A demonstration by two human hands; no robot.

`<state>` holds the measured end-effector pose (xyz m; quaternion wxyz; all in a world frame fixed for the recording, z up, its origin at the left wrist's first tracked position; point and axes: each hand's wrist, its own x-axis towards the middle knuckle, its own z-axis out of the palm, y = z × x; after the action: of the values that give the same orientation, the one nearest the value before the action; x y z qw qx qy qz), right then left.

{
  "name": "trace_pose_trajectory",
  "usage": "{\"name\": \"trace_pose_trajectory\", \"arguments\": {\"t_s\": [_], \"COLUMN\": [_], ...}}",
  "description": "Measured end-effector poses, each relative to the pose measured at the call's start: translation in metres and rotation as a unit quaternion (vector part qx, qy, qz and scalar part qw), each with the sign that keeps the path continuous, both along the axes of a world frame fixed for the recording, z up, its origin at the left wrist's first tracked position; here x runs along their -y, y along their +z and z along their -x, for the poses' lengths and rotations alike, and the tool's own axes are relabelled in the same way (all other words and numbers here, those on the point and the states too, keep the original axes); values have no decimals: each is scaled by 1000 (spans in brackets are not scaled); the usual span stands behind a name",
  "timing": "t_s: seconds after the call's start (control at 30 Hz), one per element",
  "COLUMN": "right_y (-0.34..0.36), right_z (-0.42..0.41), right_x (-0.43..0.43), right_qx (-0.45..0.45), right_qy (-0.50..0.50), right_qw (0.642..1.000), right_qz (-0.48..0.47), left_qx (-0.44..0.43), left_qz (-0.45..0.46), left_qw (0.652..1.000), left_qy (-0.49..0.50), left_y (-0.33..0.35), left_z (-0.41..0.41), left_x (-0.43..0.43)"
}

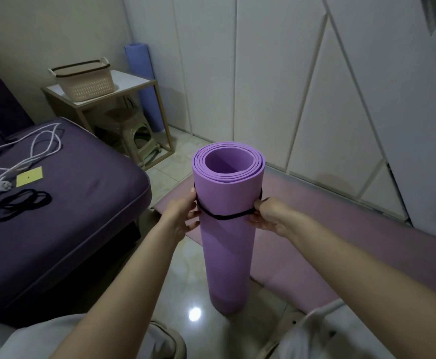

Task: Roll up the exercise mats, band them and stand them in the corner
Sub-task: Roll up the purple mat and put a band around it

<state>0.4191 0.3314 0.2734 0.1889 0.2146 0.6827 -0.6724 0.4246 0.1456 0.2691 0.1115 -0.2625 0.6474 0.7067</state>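
A rolled purple mat (227, 244) stands upright on the tiled floor in front of me. A black elastic band (224, 217) circles it below the top rim. My left hand (182, 215) pinches the band at the mat's left side. My right hand (268, 215) pinches the band at the right side. A pink mat (328, 229) lies unrolled on the floor behind the roll. A blue rolled mat (144, 81) stands in the far corner by the wall. Spare black bands (20, 204) lie on the purple couch.
The purple couch (69, 216) fills the left, with white cables (25, 154) and a yellow card (29, 176) on it. A side table (108, 99) bearing a cream basket (87, 82) stands before the corner, stools beneath it. White cabinet doors (315, 99) line the right wall.
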Motion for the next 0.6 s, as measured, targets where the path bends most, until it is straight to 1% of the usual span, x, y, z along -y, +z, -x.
{"name": "trace_pose_trajectory", "arguments": {"t_s": [0.07, 0.13, 0.23, 0.3, 0.37, 0.5, 0.6], "right_y": [0, -2, -3, -5, -8, -15, -16], "right_z": [5, 10, 16, 20, 23, 22, 19], "right_x": [-6, -11, -18, -21, -26, -32, -29], "right_qx": [7, 13, 18, 17, 16, 20, 14], "right_qy": [5, 4, 10, 7, -4, -18, -17], "right_qw": [1000, 1000, 1000, 1000, 1000, 1000, 1000], "right_qz": [0, 3, -2, -12, -21, 7, -3], "left_qx": [6, -8, -44, -60, -53, -57, -59], "left_qz": [-8, 15, 128, 166, 169, 213, 204], "left_qw": [1000, 999, 986, 978, 976, 968, 971], "left_qy": [-14, -44, -94, -111, -124, -118, -105], "left_y": [-1, -2, -1, -2, -6, -29, -39], "left_z": [2, 5, 10, 12, 11, 6, 8], "left_x": [-2, -5, -14, -19, -23, -29, -32]}}
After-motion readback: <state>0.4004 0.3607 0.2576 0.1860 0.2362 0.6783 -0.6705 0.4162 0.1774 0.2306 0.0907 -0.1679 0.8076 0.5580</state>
